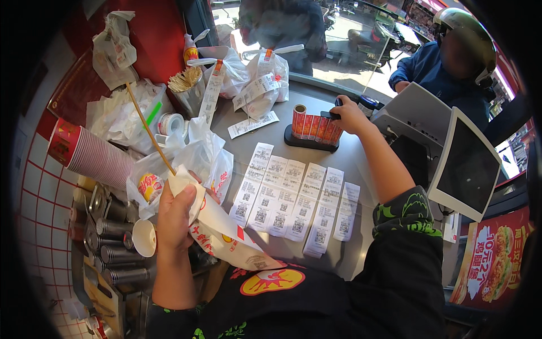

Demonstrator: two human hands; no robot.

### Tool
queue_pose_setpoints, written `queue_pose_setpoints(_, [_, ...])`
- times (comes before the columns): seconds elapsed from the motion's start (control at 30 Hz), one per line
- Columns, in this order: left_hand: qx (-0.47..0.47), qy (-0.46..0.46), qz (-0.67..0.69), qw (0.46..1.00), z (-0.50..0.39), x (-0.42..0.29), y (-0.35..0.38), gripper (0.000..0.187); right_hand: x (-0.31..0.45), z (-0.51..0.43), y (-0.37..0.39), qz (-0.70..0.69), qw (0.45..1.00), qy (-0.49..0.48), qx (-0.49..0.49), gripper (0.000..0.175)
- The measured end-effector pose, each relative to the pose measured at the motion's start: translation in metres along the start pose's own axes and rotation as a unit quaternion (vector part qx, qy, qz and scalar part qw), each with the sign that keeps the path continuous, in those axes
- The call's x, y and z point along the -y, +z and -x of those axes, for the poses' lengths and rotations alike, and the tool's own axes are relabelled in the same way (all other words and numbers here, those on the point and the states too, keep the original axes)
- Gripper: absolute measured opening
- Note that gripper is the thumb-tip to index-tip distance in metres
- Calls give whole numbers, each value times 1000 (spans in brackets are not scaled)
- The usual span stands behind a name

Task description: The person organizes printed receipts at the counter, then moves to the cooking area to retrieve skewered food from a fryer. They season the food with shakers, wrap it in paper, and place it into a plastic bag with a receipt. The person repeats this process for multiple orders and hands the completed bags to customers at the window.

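My left hand (178,212) grips the gathered neck of a printed white paper food bag (230,239). A long wooden skewer (148,123) sticks out of the bag's top, pointing up and left. What the bag holds is hidden. At the far side of the counter, my right hand (353,116) is closed around the upper right end of a black label dispenser (311,146). A strip of red and orange stickers (315,127) runs from a roll on the dispenser to that hand. My fingertips are partly hidden. Several printed receipts (281,195) lie in rows between my arms.
Tied plastic bags (264,72) with receipts stand by the window. A metal cup of wooden sticks (186,91), an open plastic bag (207,156) and stacked paper cups (97,156) crowd the left. A monitor (465,165) stands right; a helmeted person (449,80) is outside.
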State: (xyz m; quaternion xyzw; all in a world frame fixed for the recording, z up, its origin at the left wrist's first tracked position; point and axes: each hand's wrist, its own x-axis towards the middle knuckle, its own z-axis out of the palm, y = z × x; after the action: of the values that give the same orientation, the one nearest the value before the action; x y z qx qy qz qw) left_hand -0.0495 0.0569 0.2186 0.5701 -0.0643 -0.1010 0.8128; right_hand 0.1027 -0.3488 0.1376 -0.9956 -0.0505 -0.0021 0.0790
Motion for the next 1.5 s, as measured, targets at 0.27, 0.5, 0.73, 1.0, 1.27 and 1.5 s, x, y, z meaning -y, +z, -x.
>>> queue_pose_setpoints(0.27, [31, -61, -57, 996, -49, 4, 19, 23, -37, -2, -30, -37, 996, -71, 38, 41])
queue_pose_setpoints(0.5, [173, -155, -116, 966, -145, 59, 107, 30, -18, -1, -22, 65, 998, -10, 22, 36])
queue_pose_setpoints(0.73, [183, -236, -158, 941, -216, 122, 163, 34, -10, 5, -4, 48, 994, 60, -78, 33])
queue_pose_setpoints(1.0, [195, -183, -129, 955, -205, 119, 143, 29, -14, 48, 37, -329, 870, 215, -299, 33])
queue_pose_setpoints(1.27, [162, -135, -88, 974, -144, 80, 118, 24, 19, 85, 72, -210, 907, 46, -361, 12])
queue_pose_setpoints(1.5, [104, 31, -208, 972, -97, 59, 97, 27, 108, 133, -37, -892, 404, -72, -191, 24])
